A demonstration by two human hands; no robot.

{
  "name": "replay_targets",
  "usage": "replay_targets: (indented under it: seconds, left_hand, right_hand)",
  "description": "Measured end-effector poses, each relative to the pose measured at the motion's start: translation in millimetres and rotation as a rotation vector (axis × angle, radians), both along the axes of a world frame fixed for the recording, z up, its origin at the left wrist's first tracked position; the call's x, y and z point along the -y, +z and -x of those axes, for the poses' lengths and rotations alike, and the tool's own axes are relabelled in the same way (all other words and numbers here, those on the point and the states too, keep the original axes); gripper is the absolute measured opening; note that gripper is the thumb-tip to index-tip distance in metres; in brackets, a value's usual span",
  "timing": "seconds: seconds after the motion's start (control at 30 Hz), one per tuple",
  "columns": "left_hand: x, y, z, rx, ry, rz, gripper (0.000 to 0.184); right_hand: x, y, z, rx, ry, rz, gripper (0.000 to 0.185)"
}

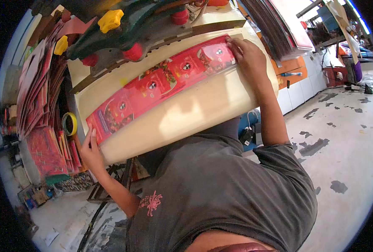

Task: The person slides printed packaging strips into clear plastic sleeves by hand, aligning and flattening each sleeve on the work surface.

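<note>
Across the pale board [186, 110] in front of the person lies a long red printed strip [152, 86], slanting from lower left to upper right, with food pictures and small round badges along its length and a shine on its surface. The left hand [93, 152] is at its lower left end, fingers fairly straight and slightly parted, the tips touching the edge; I cannot tell whether they pinch the strip or only rest on it. The right hand [248, 54] is at the upper right end, fingers curved in a loose bend with their tips on the corner; whether the thumb grips from below cannot be told. Sunlit patches fall on the board's near side, close to the person's dark grey shirt [220, 180]. Just beyond the strip stands a dark green machine frame [104, 40] with a yellow knob [110, 21] and a red knob [133, 51]. At the left, a roll of yellow tape [74, 124] sits near a leaning stack of red sheets [39, 88]. To the right, another stack of sheets [274, 31] rises near a blue pen-like tool [291, 74], and farther right the pale floor [337, 138] shows dark worn patches.
</note>
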State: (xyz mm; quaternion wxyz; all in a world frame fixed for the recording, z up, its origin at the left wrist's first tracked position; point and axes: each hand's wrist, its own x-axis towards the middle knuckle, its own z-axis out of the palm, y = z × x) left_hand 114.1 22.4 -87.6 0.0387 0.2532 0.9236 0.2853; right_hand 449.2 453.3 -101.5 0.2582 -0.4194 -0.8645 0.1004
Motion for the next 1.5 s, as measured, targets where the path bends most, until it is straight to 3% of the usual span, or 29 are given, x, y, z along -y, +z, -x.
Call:
replay_targets:
  seconds: [0.1,0.2,0.37,0.57,1.1,1.27,1.4,1.5]
  left_hand:
    - [-29,2,13,0.054,-0.007,-0.068,0.040]
    - [-51,3,31,-0.057,-0.069,-0.028,0.040]
    - [-78,14,44,0.078,-0.063,-0.100,0.046]
    - [-69,-7,60,0.093,-0.030,-0.152,0.044]
    - [-73,-3,58,0.104,-0.040,-0.256,0.044]
    - [-67,-7,66,0.086,-0.004,-0.178,0.046]
    - [-61,-11,71,0.068,-0.048,-0.279,0.048]
    - [-58,-8,71,0.044,-0.023,-0.307,0.044]
  right_hand:
    - [1,8,2,0.004,-0.059,0.027,0.027]
    - [-3,6,-3,0.017,-0.110,0.019,0.029]
    - [-5,0,-4,-0.052,-0.128,0.005,0.030]
    - [-9,2,2,0.004,-0.150,0.044,0.031]
    - [-11,5,6,0.026,-0.188,0.099,0.036]
    - [-11,0,8,-0.101,-0.162,0.108,0.037]
    - [-4,3,14,-0.254,-0.099,0.210,0.037]
    - [-13,0,11,-0.142,-0.087,0.193,0.039]
